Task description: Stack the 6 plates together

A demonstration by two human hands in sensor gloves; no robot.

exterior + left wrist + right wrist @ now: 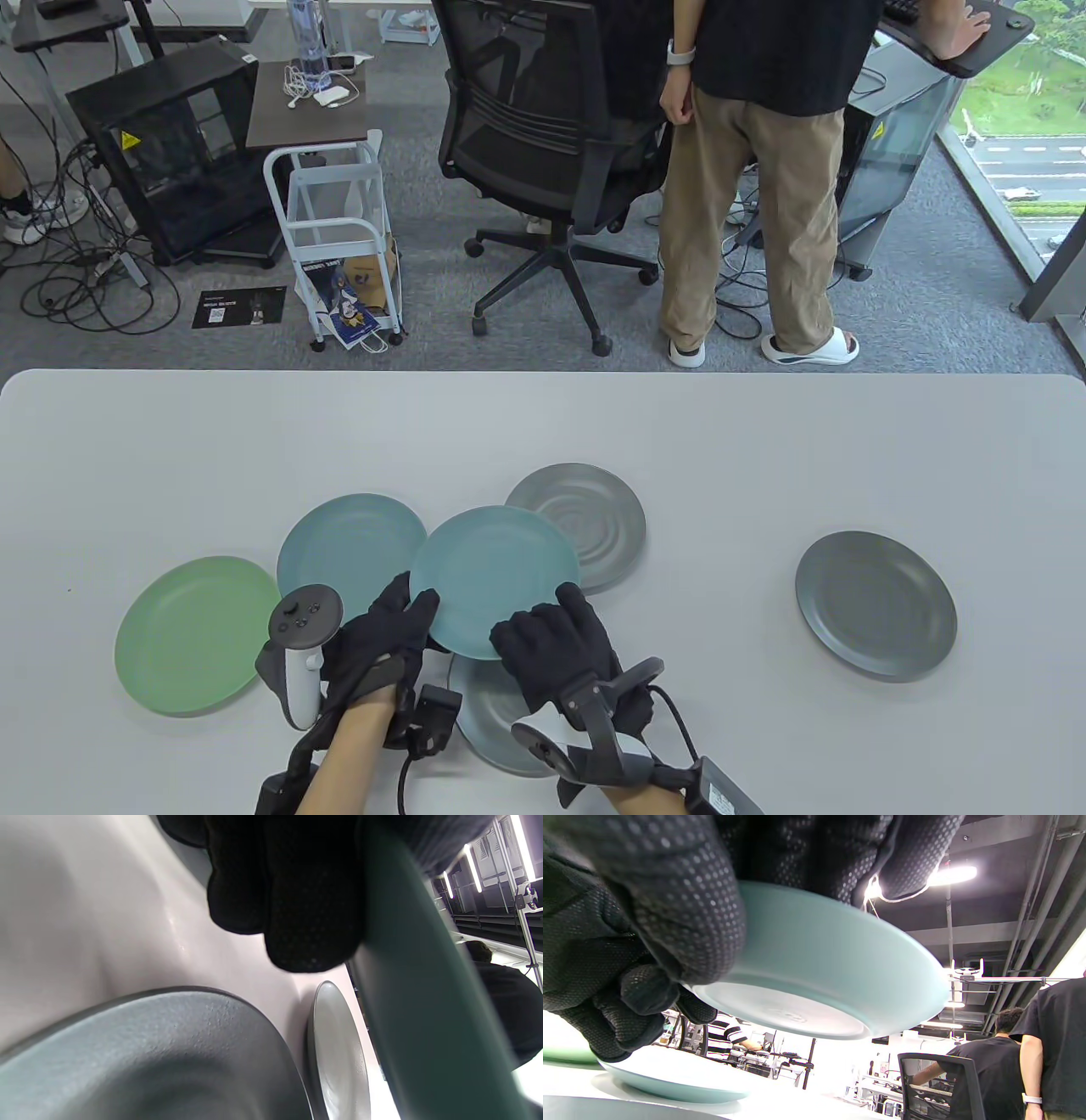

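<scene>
Both hands hold a teal plate [495, 579] lifted off the table; the right wrist view shows its underside [814, 984] in the air. My left hand [399, 624] grips its near left rim and my right hand [556, 632] its near right rim. Under it, close to me, a grey plate [488, 722] lies on the table, partly hidden by my hands; it fills the left wrist view [169, 1060]. A second teal plate [348, 548], a green plate [191, 632], a light grey plate [585, 518] and a dark grey plate [876, 604] lie flat on the table.
The white table [764, 441] stretches wide beyond the plates. Behind its far edge stand an office chair [543, 144], a standing person [755, 170] and a small white cart [339, 229].
</scene>
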